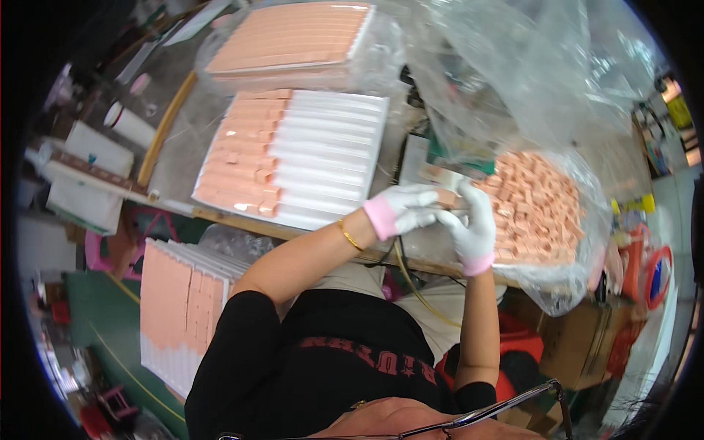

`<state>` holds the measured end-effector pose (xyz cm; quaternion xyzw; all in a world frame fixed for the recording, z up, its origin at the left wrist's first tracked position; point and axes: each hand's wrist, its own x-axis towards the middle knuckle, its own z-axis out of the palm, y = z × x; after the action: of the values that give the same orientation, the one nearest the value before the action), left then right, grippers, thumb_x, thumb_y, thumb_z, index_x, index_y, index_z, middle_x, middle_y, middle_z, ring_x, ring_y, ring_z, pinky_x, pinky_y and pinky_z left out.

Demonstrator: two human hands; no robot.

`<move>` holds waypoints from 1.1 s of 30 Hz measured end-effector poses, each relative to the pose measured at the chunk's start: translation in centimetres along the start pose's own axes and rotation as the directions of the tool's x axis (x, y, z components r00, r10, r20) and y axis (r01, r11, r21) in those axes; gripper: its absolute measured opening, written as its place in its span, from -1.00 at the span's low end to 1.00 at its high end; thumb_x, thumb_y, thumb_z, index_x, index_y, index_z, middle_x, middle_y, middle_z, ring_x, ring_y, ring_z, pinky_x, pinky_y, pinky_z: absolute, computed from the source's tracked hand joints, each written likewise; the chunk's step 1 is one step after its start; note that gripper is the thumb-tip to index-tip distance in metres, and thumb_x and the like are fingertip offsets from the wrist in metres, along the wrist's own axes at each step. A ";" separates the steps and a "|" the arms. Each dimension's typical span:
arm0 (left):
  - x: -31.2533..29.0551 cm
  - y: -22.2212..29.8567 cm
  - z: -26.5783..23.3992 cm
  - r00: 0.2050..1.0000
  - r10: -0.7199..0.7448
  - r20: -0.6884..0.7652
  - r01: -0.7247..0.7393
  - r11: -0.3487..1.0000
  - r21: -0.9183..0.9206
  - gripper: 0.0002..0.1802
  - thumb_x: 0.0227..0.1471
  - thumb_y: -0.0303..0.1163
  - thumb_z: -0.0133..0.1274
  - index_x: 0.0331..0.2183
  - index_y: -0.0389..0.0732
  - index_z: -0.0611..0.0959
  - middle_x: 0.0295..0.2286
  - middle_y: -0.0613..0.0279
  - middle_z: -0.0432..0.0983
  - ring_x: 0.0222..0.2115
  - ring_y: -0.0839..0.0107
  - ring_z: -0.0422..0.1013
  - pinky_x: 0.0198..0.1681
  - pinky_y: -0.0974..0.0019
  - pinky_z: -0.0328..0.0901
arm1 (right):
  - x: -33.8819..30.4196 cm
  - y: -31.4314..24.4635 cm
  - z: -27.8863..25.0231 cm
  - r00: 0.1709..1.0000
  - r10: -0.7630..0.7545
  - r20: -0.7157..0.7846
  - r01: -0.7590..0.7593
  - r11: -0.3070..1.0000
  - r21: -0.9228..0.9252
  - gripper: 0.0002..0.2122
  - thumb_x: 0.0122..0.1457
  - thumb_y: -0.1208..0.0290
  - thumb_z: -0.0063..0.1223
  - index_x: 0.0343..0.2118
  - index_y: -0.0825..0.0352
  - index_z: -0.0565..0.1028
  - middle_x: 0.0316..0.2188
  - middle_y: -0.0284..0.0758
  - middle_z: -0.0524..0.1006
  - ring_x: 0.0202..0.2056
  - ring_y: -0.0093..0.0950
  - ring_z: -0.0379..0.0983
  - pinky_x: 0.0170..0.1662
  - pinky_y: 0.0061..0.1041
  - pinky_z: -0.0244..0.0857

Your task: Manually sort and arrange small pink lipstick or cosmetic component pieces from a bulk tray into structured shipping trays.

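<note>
My left hand (408,210) and my right hand (473,226), both in white gloves with pink cuffs, meet above the table's front part. Between their fingertips they hold a small peach-coloured block (448,198); fingers partly cover it. Close by my right hand is a heap of loose peach blocks (534,209) on clear plastic. Left of my hands lies a white ribbed tray (330,158). Peach blocks (238,158) in rows cover its left part, while bare white grooves show on its right.
Behind the tray stands a plastic-wrapped stack of filled trays (290,37). Clear plastic sheeting (528,66) covers the back right. More trays (176,304) stand low at the left. A wooden strip (167,136) lies at the table's left, beside a white cylinder (130,125).
</note>
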<state>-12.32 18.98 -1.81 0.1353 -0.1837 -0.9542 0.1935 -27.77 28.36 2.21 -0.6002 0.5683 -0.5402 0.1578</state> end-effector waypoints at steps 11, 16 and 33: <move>-13.8 15.9 -2.5 0.929 0.351 -0.120 0.296 -0.506 0.810 -0.62 -0.10 -0.44 0.06 -0.15 -0.21 0.60 -0.34 0.03 0.55 -0.40 0.35 0.50 -0.30 0.30 0.42 | 3.4 4.6 0.3 1.000 0.014 -0.026 -0.027 0.816 -0.577 -0.75 -0.15 0.31 0.20 -0.46 0.38 0.51 -0.26 -0.11 0.43 -0.19 -0.13 0.35 -0.10 -0.27 0.26; -17.8 22.6 -8.8 0.935 0.322 -0.148 0.345 -0.732 0.588 -0.74 -0.28 -0.43 0.13 -0.37 -0.14 0.68 -0.46 0.02 0.49 -0.41 0.07 0.42 -0.28 0.15 0.32 | 4.7 6.9 2.5 0.998 0.060 -0.008 -0.053 0.811 -0.583 -0.77 -0.14 0.21 0.22 -0.45 0.23 0.59 -0.26 -0.26 0.51 -0.11 -0.20 0.33 -0.06 -0.34 0.24; -16.4 19.6 -5.8 0.951 0.308 0.000 0.267 -0.825 0.498 -0.77 -0.20 -0.45 0.13 -0.36 -0.23 0.58 -0.40 0.04 0.46 -0.34 0.03 0.35 -0.23 0.15 0.27 | 4.2 7.8 -8.1 0.965 0.262 -0.034 -0.194 0.618 -0.762 -0.76 -0.03 0.37 0.19 -0.29 0.31 0.50 -0.26 -0.25 0.52 -0.20 -0.32 0.46 -0.13 -0.36 0.35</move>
<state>10.44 7.30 3.99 0.3555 -0.9337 -0.0394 -0.0140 -39.39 25.85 0.83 -0.5549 0.8064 -0.2035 -0.0178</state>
